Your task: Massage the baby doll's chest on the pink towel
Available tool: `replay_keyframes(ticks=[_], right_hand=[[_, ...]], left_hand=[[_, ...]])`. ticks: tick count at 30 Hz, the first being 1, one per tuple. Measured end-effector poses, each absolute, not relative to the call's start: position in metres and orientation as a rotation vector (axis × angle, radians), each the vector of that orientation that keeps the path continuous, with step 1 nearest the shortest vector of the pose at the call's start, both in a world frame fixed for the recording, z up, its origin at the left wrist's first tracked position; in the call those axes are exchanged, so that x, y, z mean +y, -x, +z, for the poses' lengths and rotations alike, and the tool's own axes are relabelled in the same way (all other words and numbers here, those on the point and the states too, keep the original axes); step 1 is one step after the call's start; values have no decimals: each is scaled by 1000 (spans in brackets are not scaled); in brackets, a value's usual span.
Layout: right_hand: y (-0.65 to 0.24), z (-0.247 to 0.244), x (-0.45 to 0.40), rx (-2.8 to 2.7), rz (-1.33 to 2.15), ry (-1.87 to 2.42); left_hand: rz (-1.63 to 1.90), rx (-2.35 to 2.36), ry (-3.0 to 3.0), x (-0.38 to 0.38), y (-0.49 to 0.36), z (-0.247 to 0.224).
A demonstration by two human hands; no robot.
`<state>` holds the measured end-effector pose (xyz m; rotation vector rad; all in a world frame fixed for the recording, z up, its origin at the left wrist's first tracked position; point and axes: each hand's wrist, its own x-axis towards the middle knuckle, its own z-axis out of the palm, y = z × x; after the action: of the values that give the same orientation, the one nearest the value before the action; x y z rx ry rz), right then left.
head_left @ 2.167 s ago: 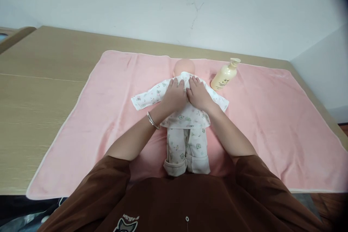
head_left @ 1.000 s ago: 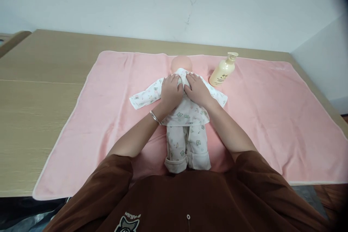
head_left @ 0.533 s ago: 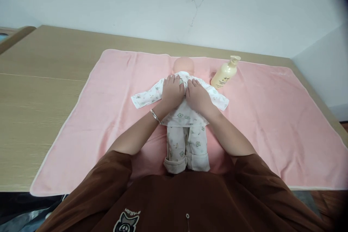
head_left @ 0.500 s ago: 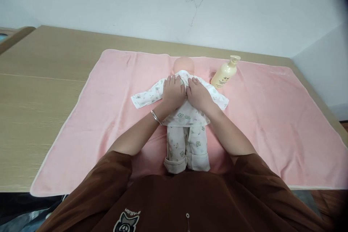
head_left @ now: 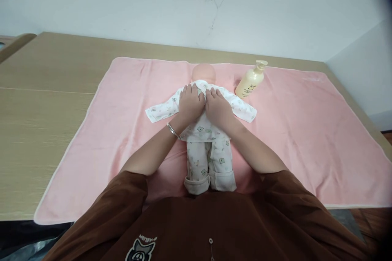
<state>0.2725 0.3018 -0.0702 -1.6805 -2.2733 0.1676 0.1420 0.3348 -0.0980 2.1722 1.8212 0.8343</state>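
Observation:
A baby doll lies on a pink blanket, head toward the wall and legs toward me. It wears a white printed top with the sleeves spread to both sides, and matching trousers with turned-up cuffs. My left hand rests flat on the left of the doll's upper body, fingers extended toward its head. Beside it, my right hand lies flat on the right of the upper body, thumbs close together. Neither hand grips anything. The palms and the cloth under them are hidden.
A pale yellow pump bottle rests on the blanket to the right of the doll's head. The blanket covers much of a wooden table, which stands against a white wall. A curved wooden edge shows at far left.
Both hands stay on the doll's upper body, with the fingers slightly shifted. The whole view has moved a little, so things appear slightly further left.

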Motion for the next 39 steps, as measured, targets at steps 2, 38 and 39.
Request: replay_keyframes(ticks=[2,38,39], right_hand=[[-282,-67,316,-2273,253,1696],[-303,-78,340,-2206,388,1649],[-305,-79,342,-2201,366,1646]], left_hand=[[794,1848,-2212,319,-151,-94],[781,1741,-2277,312,-149,-86],[765,1730,-2284,315,-147,-86]])
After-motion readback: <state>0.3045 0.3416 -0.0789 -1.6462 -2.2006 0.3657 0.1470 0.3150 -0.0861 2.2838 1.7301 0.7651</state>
